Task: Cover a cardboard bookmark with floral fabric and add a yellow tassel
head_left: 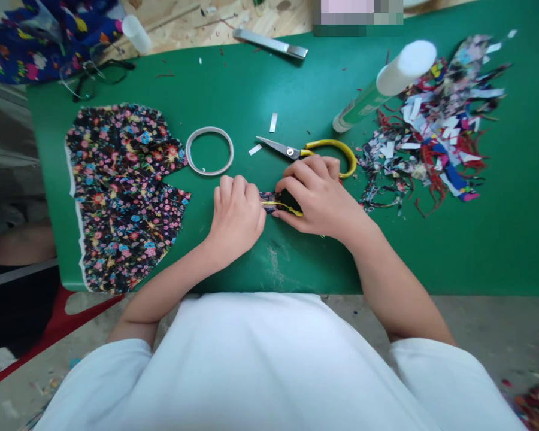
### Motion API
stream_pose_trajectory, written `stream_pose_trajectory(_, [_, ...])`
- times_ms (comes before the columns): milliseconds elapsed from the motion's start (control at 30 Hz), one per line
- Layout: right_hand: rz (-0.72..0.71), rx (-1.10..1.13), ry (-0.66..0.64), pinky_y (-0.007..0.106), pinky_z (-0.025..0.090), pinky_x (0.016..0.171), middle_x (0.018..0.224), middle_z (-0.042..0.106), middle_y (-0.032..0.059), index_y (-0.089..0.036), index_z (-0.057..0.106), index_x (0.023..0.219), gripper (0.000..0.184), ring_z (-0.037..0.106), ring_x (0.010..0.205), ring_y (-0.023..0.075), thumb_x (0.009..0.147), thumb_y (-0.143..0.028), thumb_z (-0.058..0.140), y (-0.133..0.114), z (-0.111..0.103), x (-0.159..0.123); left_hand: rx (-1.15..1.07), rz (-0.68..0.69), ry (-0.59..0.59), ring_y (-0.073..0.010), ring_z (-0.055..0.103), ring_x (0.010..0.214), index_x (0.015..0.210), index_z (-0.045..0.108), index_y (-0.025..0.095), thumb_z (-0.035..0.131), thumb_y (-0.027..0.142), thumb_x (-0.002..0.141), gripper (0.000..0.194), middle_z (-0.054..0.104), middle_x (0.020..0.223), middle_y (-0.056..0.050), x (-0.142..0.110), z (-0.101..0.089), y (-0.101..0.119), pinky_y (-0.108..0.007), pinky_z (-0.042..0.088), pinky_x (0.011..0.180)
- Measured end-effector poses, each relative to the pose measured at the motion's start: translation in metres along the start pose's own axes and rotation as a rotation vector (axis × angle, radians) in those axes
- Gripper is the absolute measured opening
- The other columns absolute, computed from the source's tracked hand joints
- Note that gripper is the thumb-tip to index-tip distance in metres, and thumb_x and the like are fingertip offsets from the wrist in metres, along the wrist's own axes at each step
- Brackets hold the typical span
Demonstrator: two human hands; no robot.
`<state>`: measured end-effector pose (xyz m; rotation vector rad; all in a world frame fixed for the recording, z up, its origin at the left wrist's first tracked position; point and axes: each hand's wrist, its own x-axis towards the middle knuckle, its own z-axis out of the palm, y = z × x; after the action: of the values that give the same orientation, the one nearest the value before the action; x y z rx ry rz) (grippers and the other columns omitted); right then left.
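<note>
Between my two hands is a narrow strip of dark floral fabric (266,196), with a thin yellow cord (291,209) lying along it. My left hand (237,215) is closed over the strip's left end, its fingers curled down. At the other end, my right hand (317,194) grips the strip between thumb and fingertips; part of it is hidden under the palm. Just beyond the right hand lie scissors (291,151) with yellow handles, blades pointing left. A roll of white tape (209,151) lies flat beyond my left hand.
A black floral fabric piece (126,197) spreads over the green table (431,251) at left. A white-capped glue stick (381,87) stands near a heap of scraps (431,137) at right. Eyeglasses (94,78), a metal tool (269,43) and blue printed cloth (49,42) are at the far side.
</note>
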<state>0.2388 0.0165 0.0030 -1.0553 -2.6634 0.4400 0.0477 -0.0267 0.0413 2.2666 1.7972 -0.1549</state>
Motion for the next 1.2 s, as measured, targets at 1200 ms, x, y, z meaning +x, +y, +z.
stream_pose_trajectory(1200, [-0.023,-0.031,0.131,0.049,0.036,0.095,0.108,0.064,0.0118,-0.021,0.068,0.111,0.025,0.054,0.111,0.0304,0.099,-0.036,0.052,0.000,0.010,0.003,0.119,-0.353,0.091,-0.0332,0.061,0.100,0.109,0.059,0.015,0.032,0.037,0.102,0.035,0.062,0.109,-0.020,-0.050,-0.001,-0.113,-0.041,0.048,0.079])
